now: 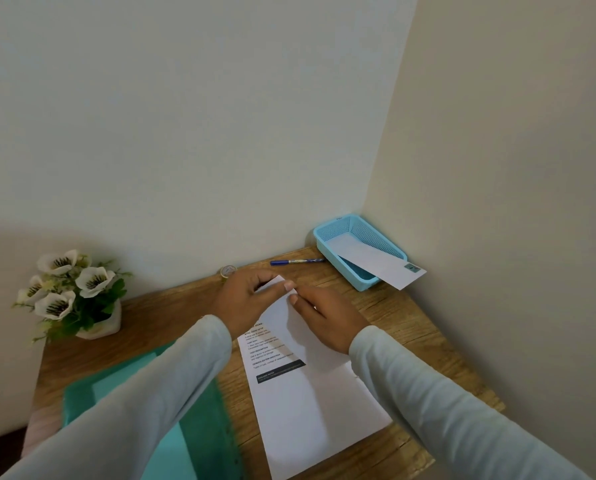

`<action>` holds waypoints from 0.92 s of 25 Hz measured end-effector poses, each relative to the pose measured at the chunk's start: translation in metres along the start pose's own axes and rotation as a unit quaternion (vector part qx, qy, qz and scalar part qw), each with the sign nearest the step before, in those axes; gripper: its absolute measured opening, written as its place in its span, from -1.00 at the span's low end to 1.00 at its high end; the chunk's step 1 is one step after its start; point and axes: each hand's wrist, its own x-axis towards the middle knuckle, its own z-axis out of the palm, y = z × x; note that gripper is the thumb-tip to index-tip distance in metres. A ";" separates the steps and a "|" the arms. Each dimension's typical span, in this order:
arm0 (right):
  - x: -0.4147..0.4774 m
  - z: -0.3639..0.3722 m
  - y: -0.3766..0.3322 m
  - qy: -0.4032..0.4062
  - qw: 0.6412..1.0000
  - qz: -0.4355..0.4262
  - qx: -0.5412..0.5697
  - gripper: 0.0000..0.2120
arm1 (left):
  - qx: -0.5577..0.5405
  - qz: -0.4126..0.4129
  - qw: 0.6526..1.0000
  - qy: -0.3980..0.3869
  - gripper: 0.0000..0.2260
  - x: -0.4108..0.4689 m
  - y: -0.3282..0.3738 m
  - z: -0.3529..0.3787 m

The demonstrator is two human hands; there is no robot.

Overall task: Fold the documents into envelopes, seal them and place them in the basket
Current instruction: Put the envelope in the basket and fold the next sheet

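Observation:
A white envelope (287, 320) lies slanted over the printed document (310, 393) on the wooden desk. My left hand (246, 296) pinches the envelope's far corner between thumb and fingers. My right hand (327, 320) rests flat on the envelope's right side, fingertips near the same corner. A light blue basket (327, 242) stands in the far right corner of the desk, and a sealed white envelope (379, 266) lies in it, sticking out over its near rim. What is inside the held envelope is hidden.
A blue pen (296, 261) lies by the wall left of the basket, and a small tape roll (228, 270) sits by the wall. A green folder (144, 407) lies under my left arm. A flower pot (78, 299) stands at the desk's left edge. Walls close the back and right sides.

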 end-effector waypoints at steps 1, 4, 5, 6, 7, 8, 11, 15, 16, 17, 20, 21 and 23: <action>0.000 0.000 0.000 -0.001 1.000 0.002 0.004 -0.65 | -0.001 0.002 1.000 0.004 -0.84 0.000 0.001 0.000; -0.001 -0.005 0.005 -0.004 1.000 0.019 0.018 -0.63 | -0.027 -0.010 0.999 0.032 -0.84 0.000 0.003 -0.003; -0.003 -0.007 0.008 -0.006 0.999 0.028 0.018 -0.63 | -0.036 -0.016 0.998 0.043 -0.84 0.001 0.003 -0.005; -0.006 -0.010 0.012 -0.007 0.999 0.036 0.019 -0.62 | -0.042 -0.021 0.997 0.054 -0.83 0.002 0.001 -0.007; -0.009 -0.012 0.017 -0.010 0.999 0.042 0.020 -0.62 | -0.046 -0.026 0.996 0.065 -0.83 0.003 -0.001 -0.009; -0.012 -0.014 0.023 -0.012 0.998 0.050 0.022 -0.62 | -0.055 -0.031 0.995 0.077 -0.82 0.003 -0.002 -0.012; -0.025 -0.020 0.041 -0.009 0.995 0.089 0.036 -0.63 | -0.086 -0.054 0.987 0.125 -0.81 0.003 -0.007 -0.020; -0.033 -0.029 0.059 0.017 0.991 0.115 0.070 -0.64 | -0.102 -0.074 0.981 0.146 -0.82 0.001 -0.022 -0.026; -0.034 -0.032 0.061 0.034 0.989 0.116 0.079 -0.66 | -0.109 -0.081 0.980 0.148 -0.84 0.000 -0.028 -0.026; -0.033 -0.036 0.063 0.057 0.988 0.115 0.091 -0.70 | -0.109 -0.094 0.978 0.149 -0.85 -0.001 -0.033 -0.027; -0.025 -0.048 0.060 0.129 0.980 0.107 0.112 -0.86 | 0.003 -0.142 0.980 0.140 -0.93 -0.003 -0.053 -0.029; -0.022 -0.051 0.057 0.143 0.978 0.097 0.117 -0.88 | 0.064 -0.144 0.979 0.132 -0.94 -0.004 -0.054 -0.028; -0.014 -0.055 0.045 0.150 0.979 0.065 0.121 -0.91 | 0.138 -0.103 0.980 0.096 -0.81 -0.006 -0.044 -0.022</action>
